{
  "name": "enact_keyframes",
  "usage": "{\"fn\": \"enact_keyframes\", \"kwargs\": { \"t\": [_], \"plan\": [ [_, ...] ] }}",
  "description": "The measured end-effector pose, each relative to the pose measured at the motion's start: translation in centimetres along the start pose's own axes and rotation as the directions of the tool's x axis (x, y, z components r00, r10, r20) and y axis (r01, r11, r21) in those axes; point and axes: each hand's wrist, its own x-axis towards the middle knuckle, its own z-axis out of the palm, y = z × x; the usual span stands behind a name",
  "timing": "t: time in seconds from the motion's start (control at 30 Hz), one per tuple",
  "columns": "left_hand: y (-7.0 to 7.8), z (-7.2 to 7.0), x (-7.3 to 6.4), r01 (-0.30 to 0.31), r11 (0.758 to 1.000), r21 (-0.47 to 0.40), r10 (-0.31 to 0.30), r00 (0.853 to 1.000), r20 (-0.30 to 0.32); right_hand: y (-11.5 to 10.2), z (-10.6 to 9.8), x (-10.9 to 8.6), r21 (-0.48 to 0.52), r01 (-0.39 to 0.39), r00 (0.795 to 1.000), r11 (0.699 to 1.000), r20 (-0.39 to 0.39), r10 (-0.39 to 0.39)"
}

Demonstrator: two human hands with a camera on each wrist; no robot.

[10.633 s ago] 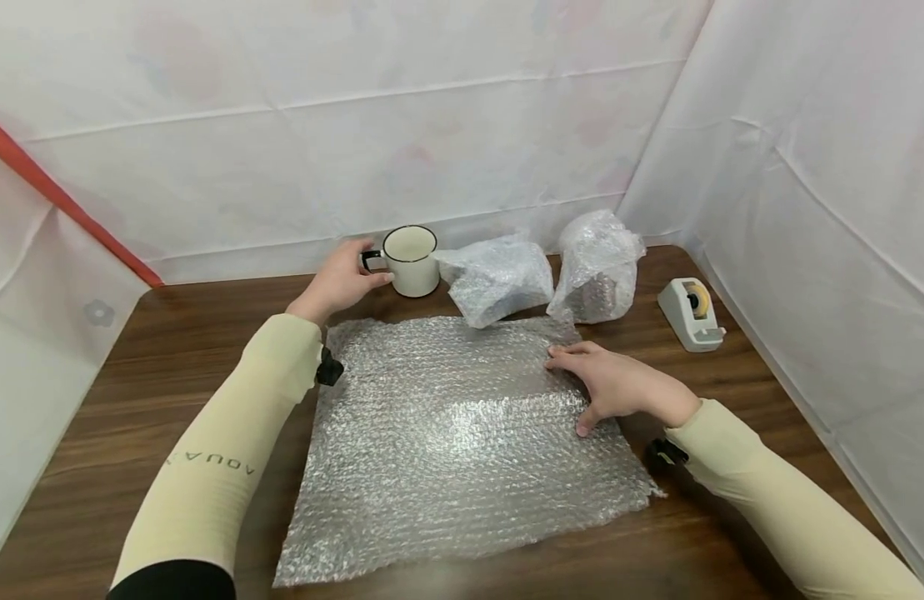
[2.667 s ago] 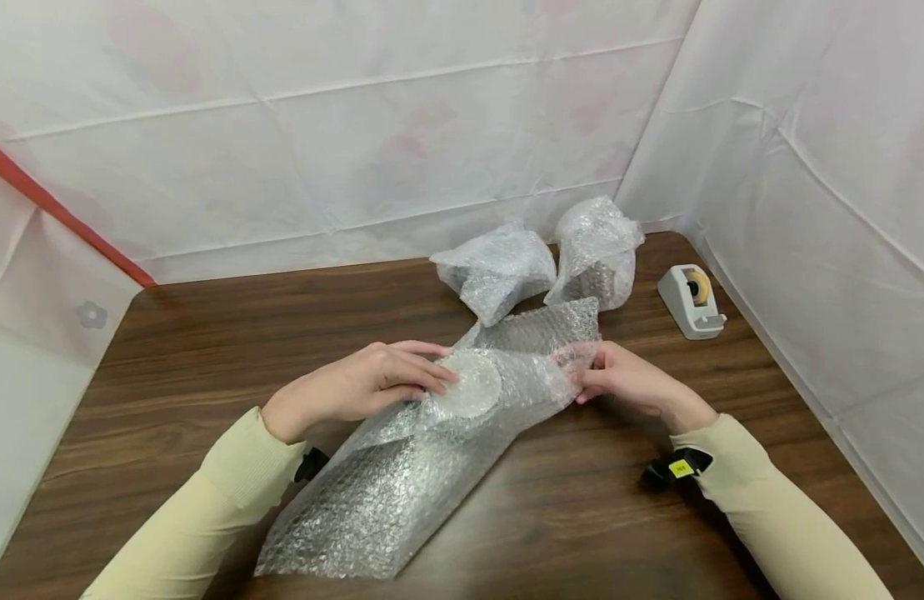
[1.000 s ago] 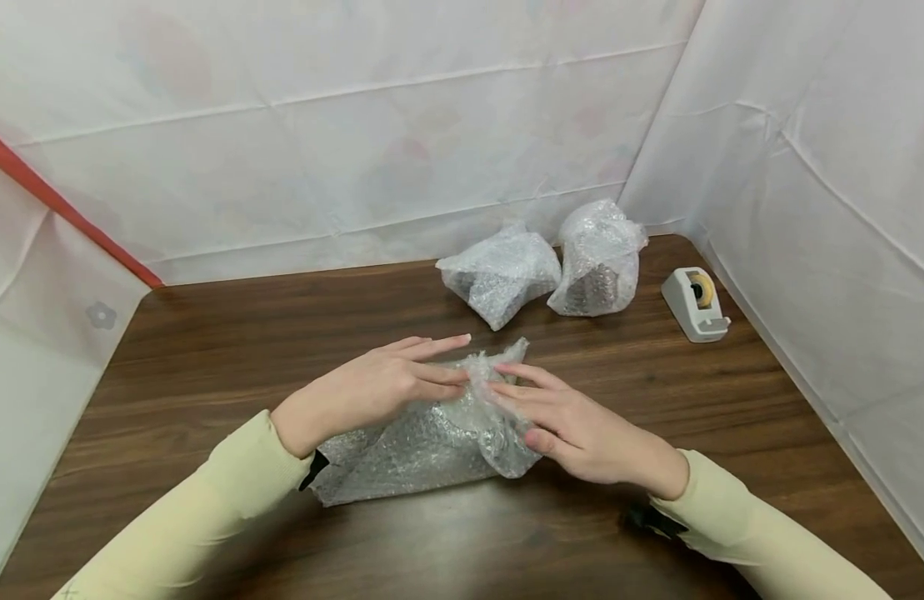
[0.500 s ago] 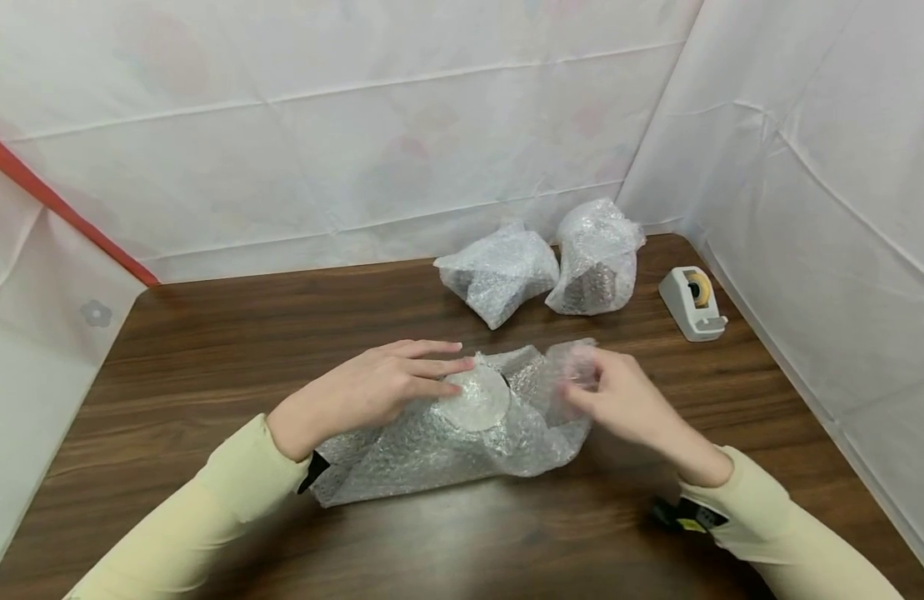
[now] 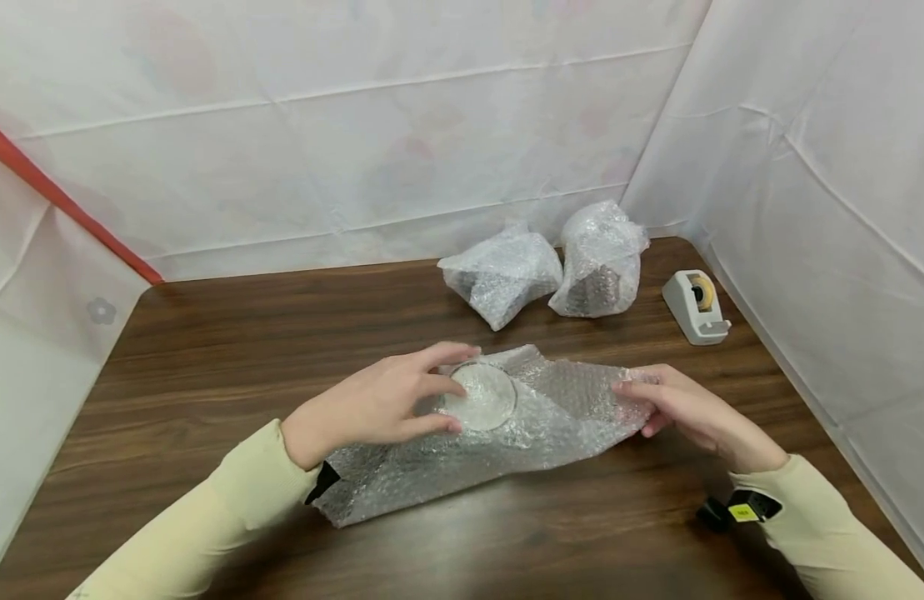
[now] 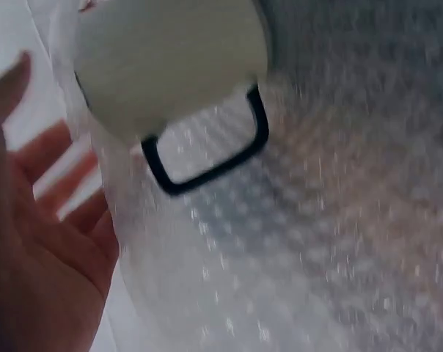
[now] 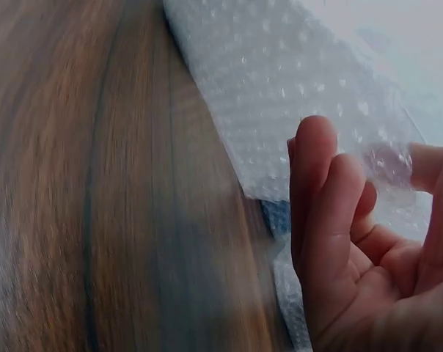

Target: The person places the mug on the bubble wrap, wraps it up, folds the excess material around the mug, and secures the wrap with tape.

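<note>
A cream mug (image 6: 170, 59) with a black handle (image 6: 214, 169) lies under a folded sheet of bubble wrap (image 5: 447, 479) in the middle of the table. Its round end shows through the film in the head view. With fingers spread, my left hand (image 5: 387, 400) rests at the mug's left side, fingertips on the covered round end. My right hand (image 5: 690, 412) pinches the sheet's right end between thumb and fingers and holds it stretched out. In the right wrist view the film (image 7: 280, 95) runs up to that thumb.
Two bundles in bubble wrap, a left one (image 5: 502, 271) and a right one (image 5: 600, 262), stand at the back. A white tape dispenser (image 5: 694, 308) sits at the back right. White cloth (image 5: 387, 133) hangs behind the brown wooden table (image 5: 282, 317).
Ten seconds ago the mug stood at the back and the sheet lay flat; now the sheet is folded over the mug. In the last second my right hand has drawn its end rightward.
</note>
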Motion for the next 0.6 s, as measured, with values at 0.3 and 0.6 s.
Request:
{"fn": "enact_keyframes", "kwargs": {
  "t": [0.3,0.6],
  "plan": [
    [0.6,0.5,0.4,0.006,1.000,0.017,-0.005,0.996,-0.084,0.0,-0.2,0.1,-0.048,0.056,0.998,0.997,0.023,-0.055],
    [0.9,1.6,0.3,-0.071,0.986,0.151,0.069,0.997,0.023,-1.1,-0.3,0.1,-0.004,0.094,0.995,0.996,0.021,-0.094]
  ]
}}
